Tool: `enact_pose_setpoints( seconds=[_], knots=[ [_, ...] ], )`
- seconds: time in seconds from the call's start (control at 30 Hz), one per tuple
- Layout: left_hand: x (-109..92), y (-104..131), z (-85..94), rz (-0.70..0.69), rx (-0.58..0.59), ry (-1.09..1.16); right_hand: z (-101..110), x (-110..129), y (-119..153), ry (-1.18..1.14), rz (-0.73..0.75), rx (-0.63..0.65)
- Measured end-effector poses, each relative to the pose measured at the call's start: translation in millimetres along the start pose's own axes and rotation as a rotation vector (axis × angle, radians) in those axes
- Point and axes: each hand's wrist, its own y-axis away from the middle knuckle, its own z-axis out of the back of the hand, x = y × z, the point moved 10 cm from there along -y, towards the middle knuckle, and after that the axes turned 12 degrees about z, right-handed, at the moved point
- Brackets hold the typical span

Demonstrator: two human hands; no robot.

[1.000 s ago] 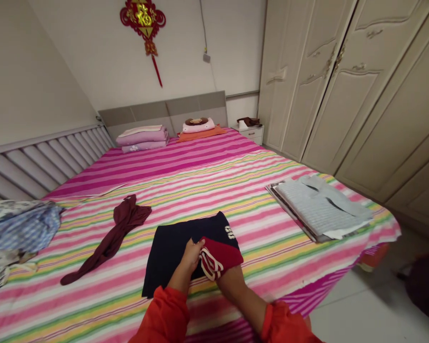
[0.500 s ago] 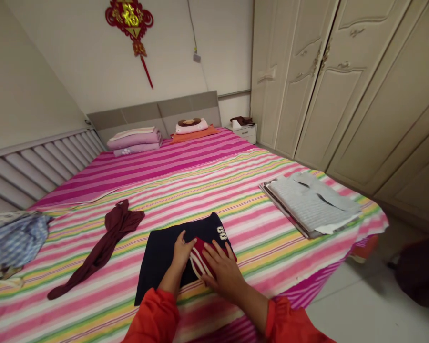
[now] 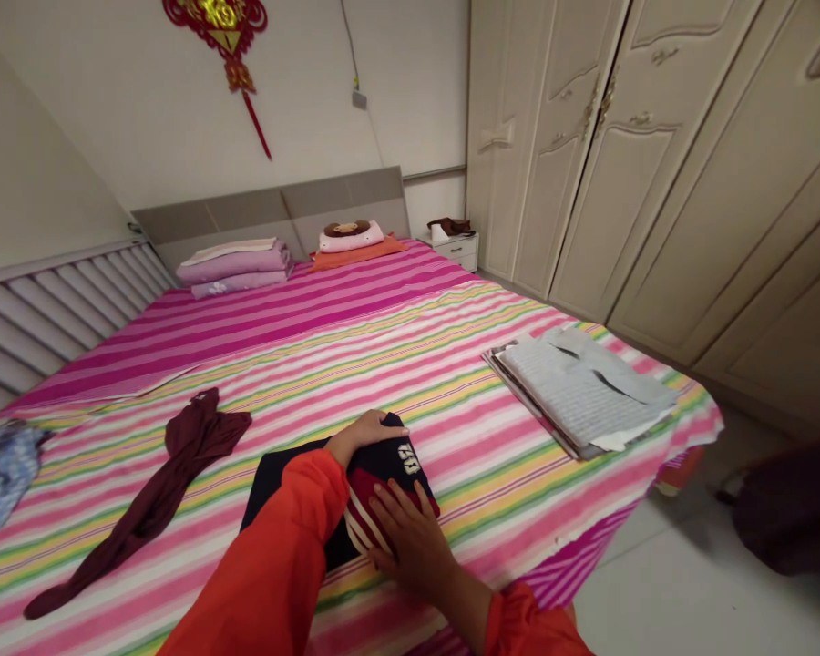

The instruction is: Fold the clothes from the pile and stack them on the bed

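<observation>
A dark navy garment (image 3: 287, 463) lies partly folded on the bed in front of me. It has a red panel, curved white stripes and pale figures near its right side. My left hand (image 3: 365, 435) rests at the garment's far edge, its fingers stretched out to the right over the cloth. Flat on the red panel is my right hand (image 3: 410, 538), with its fingers spread. To the left, apart from both hands, a maroon garment (image 3: 170, 483) stretches out long and twisted.
A stack of folded grey clothes (image 3: 580, 387) sits at the right on the striped bed sheet (image 3: 355, 364). Blue checked cloth (image 3: 4, 469) lies at the left edge. Folded lilac bedding (image 3: 236, 264) and a pink pillow (image 3: 350, 239) are by the headboard. A wardrobe (image 3: 629, 173) stands at right.
My left hand has moved from the garment's middle to its far edge. The right hand remains on the red panel, more of which shows. The whole view has shifted slightly.
</observation>
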Motion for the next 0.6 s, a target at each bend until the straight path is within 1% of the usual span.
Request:
enact_pose_setpoints(
  seconds=[0.07, 0.1, 0.13, 0.2, 0.3, 0.43, 0.53, 0.57, 0.6],
  knots=[
    [0.9, -6.6, -11.5, 0.02, 0.122, -0.059, -0.1, 1.1, 1.0, 0.02, 0.013, -0.019],
    [-0.3, -9.3, -15.7, 0.015, 0.165, -0.089, -0.1, 1.7, 1.3, 0.03, 0.018, -0.027],
    [-2.9, -12.2, -18.0, 0.0, 0.186, -0.105, 0.2, 2.3, 1.5, 0.041, 0.024, -0.038],
    [-11.0, -18.2, -20.3, -0.06, 0.185, -0.119, 1.2, 2.7, 1.8, 0.06, 0.03, -0.063],
    [-20.6, -25.6, -22.8, -0.172, 0.112, -0.123, 1.4, 1.1, 2.0, 0.07, 0.019, -0.074],
    [-20.8, -26.3, -25.2, -0.274, -0.067, -0.156, 1.6, -3.6, 0.6, 0.05, -0.019, -0.033],
    [-23.5, -12.4, -23.7, -0.333, -0.231, -0.185, 3.3, -5.8, -1.3, 0.033, -0.048, 0.006],
    [-25.1, -4.1, -23.7, -0.355, -0.275, -0.188, 3.7, -5.7, -1.9, 0.028, -0.053, 0.016],
    [-27.5, 6.0, -26.8, -0.395, -0.293, -0.202, 3.7, -5.4, -2.5, 0.022, -0.057, 0.025]
  ],
)
